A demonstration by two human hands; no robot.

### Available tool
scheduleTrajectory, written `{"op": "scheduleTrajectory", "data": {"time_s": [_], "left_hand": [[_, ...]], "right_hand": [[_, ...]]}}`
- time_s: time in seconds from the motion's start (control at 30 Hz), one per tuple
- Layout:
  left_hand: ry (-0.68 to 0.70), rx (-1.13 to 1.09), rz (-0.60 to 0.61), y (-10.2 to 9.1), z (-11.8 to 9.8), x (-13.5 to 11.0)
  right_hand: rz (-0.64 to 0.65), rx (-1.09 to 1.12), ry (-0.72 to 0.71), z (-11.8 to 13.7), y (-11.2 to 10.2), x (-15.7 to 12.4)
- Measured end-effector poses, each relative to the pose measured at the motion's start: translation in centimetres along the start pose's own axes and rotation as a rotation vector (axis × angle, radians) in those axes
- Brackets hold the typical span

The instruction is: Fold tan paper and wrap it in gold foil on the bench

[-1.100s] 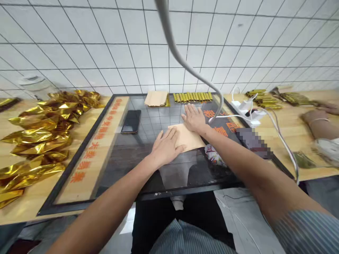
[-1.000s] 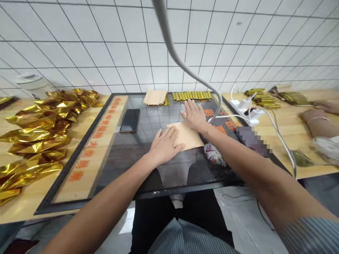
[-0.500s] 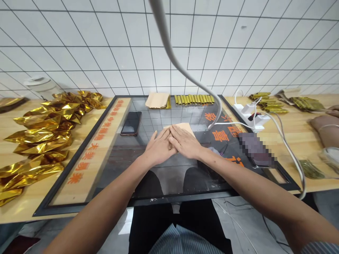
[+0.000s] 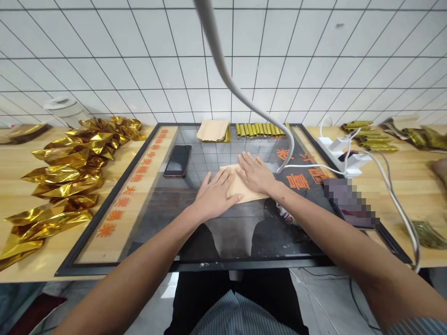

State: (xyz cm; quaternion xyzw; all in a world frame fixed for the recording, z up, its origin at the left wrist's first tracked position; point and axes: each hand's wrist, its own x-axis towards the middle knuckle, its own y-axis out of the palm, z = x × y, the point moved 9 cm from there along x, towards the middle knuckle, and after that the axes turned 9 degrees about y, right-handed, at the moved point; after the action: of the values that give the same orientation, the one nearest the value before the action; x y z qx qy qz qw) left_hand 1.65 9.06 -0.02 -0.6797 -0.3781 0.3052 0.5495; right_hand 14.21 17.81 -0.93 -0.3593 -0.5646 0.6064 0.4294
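A tan paper sheet (image 4: 240, 190) lies flat on the glass-topped table (image 4: 181, 218) in front of me. My left hand (image 4: 214, 195) presses on its left side with fingers stretched out. My right hand (image 4: 256, 173) lies flat on its upper right part, fingers spread. Both hands hold nothing. A stack of tan sheets (image 4: 213, 130) rests at the far edge of the glass, beside a row of gold rolls (image 4: 260, 129).
A black phone (image 4: 178, 160) lies left of the sheet. Gold foil bags (image 4: 70, 172) are heaped on the wooden bench at left. A white power strip (image 4: 344, 151) with cables, more gold rolls (image 4: 366, 135) and a grey cable (image 4: 223, 70) hanging down sit right and centre.
My right hand slid from the sheet's far right corner to meet my left hand, then moved back out to the upper right. My left hand stayed pressing the sheet.
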Motion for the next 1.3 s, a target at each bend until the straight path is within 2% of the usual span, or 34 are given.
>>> {"op": "scheduleTrajectory", "data": {"time_s": [0.13, 0.2, 0.3, 0.4, 0.47, 0.67, 0.77, 0.83, 0.93, 1.0, 1.1, 1.3], "left_hand": [[0.031, 0.060, -0.056, -0.6, -1.0, -0.4], [0.108, 0.118, -0.120, -1.1, -2.7, -0.6], [0.277, 0.168, -0.188, -1.3, -6.6, -1.1], [0.342, 0.159, -0.155, -0.3, -9.1, -1.3], [0.354, 0.168, -0.128, 0.3, -9.9, -1.4], [0.388, 0.169, -0.138, 0.2, -9.7, -1.9], [0.405, 0.122, -0.138, -0.2, -9.1, -2.4], [0.414, 0.098, -0.138, -0.4, -8.7, -2.9], [0.435, 0.091, -0.163, -0.4, -8.7, -3.5], [0.446, 0.095, -0.182, -0.4, -8.8, -3.7], [0.450, 0.097, -0.196, -0.3, -8.8, -3.8], [0.431, 0.090, -0.180, 0.0, -8.8, -3.8]], "right_hand": [[-0.060, -0.022, 0.025, -1.4, -0.2, 1.7], [-0.081, -0.027, 0.028, -1.9, -0.1, 2.2], [-0.097, -0.032, 0.022, -2.0, 0.1, 2.5], [-0.116, -0.026, 0.045, -2.1, 0.1, 2.4], [-0.121, -0.015, 0.051, -2.1, 0.0, 2.5], [-0.161, -0.025, 0.075, -3.4, -2.0, 2.6], [-0.168, -0.028, 0.064, -3.7, -3.1, 0.1], [-0.184, -0.041, -0.006, -3.0, -3.5, -2.5], [-0.139, -0.062, -0.067, -2.1, -3.0, -5.6], [-0.119, -0.070, -0.068, -2.0, -2.6, -6.1], [-0.122, -0.078, -0.043, -2.5, -2.3, -4.6], [-0.123, -0.097, 0.019, -4.4, -1.8, 0.6]]}}
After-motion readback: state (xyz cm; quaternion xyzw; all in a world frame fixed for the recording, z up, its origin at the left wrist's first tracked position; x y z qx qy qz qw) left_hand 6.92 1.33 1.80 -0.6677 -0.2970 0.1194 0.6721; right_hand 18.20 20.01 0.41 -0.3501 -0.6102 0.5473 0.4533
